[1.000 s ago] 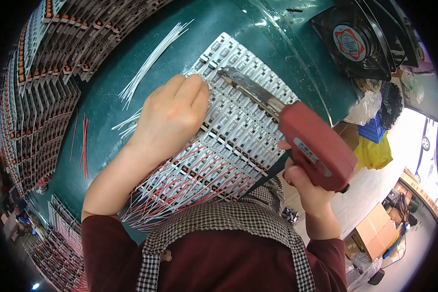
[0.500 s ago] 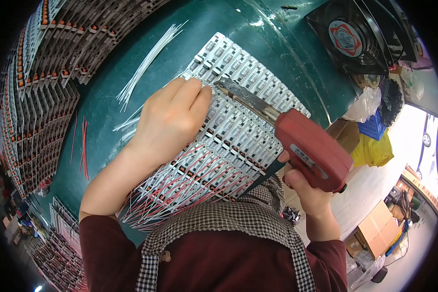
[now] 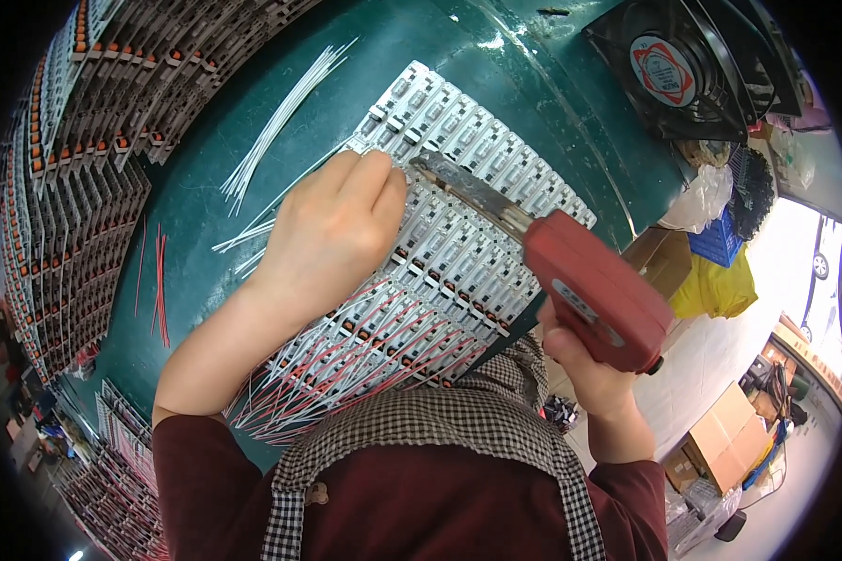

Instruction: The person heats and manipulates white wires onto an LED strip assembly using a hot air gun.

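My right hand [image 3: 585,365] is wrapped round the grip of a red soldering gun [image 3: 603,290]. Its long, darkened tip [image 3: 458,182] points left, close to the fingers of my left hand [image 3: 337,224]. That left hand rests closed over a panel of small white circuit modules [image 3: 477,140], its fingertips bent down and hidden, so what they pinch does not show. White wires [image 3: 243,234] stick out beside its wrist. Red and white wires [image 3: 374,346] fan across the panel's near rows, which carry orange parts.
A bundle of white wires [image 3: 285,117] and some red wires [image 3: 162,290] lie on the green table [image 3: 196,178]. Stacked module panels [image 3: 75,215] rise at the left. A black fan [image 3: 669,70] stands at the far right, near plastic bags and a yellow bag [image 3: 720,285].
The soldering gun and my right hand have shifted very slightly left. My left hand stays in nearly the same place on the panel.
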Demonstrator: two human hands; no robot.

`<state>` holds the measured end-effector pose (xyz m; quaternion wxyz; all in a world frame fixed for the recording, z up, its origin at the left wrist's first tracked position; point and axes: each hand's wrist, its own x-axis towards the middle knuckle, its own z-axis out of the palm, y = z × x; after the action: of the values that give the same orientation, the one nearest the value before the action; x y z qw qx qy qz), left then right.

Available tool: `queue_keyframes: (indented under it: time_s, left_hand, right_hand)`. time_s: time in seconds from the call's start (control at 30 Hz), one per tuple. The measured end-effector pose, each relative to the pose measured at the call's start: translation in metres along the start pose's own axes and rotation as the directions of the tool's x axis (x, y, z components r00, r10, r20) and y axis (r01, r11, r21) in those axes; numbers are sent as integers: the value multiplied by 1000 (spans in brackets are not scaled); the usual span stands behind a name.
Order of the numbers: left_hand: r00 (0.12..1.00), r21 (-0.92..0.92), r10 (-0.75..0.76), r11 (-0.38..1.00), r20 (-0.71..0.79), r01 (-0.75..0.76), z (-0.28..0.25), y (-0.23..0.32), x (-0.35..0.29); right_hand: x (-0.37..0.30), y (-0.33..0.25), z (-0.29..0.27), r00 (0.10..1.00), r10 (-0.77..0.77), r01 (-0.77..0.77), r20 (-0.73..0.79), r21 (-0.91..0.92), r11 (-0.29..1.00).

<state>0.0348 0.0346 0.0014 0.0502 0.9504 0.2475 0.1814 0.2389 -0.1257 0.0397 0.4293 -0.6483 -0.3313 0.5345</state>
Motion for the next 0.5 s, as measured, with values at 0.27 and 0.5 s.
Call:
queue_keyframes:
  time_s: [0.27, 0.5]
  left_hand:
    - [1000, 8, -7, 1000, 31, 7, 1, 2, 1]
    - [999, -17, 35, 999, -18, -35, -1, 7, 0]
  right_hand:
    - [-9, 7, -6, 991, -122, 122, -61, -12, 992]
    - [-9, 2, -8, 998, -43, 35, 56, 136, 990]
